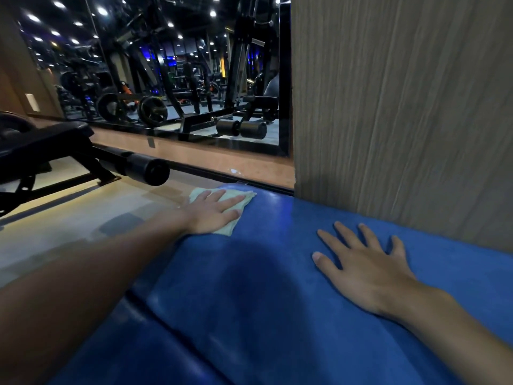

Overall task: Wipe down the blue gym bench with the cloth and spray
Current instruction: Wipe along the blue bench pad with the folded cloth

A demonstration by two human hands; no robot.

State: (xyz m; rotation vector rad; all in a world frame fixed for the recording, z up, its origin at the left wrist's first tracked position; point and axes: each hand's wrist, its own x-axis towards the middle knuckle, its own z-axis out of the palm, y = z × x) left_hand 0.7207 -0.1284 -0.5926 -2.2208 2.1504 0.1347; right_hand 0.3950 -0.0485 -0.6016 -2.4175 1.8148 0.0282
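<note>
The blue gym bench [263, 287] fills the lower half of the view, its padded top running from the near edge to the far left corner. A pale green cloth [242, 200] lies on that far corner. My left hand [215, 211] presses flat on the cloth with fingers straight. My right hand [363, 262] rests palm down on the bare blue pad to the right, fingers spread, holding nothing. No spray bottle is in view.
A wood-grain pillar [402, 107] rises right behind the bench on the right. A wall mirror [172, 73] shows weight machines. A black bench with a roller pad [147, 168] stands on the floor to the left.
</note>
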